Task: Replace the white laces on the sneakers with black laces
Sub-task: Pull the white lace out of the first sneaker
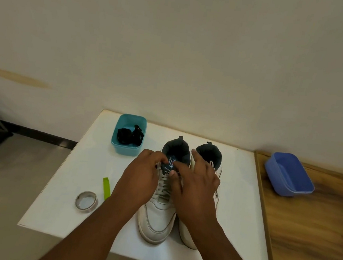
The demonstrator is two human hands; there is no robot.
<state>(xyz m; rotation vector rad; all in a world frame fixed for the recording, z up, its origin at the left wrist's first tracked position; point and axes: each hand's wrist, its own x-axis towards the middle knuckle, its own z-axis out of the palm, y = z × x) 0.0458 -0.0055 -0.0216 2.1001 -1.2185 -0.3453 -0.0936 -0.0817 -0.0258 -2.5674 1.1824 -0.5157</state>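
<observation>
Presently the white lace [164, 189] at the left sneaker [158, 213] tongue is pinched by the left hand [141, 180]; the right hand [197, 183], fingers extended, is rested there. Black laces [129, 136] lie in the teal tub [118, 144].

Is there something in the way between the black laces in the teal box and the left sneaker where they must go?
Yes. The white laces fill the left sneaker eyelets; both hands are at their top. The black laces lie in the teal box.
</observation>
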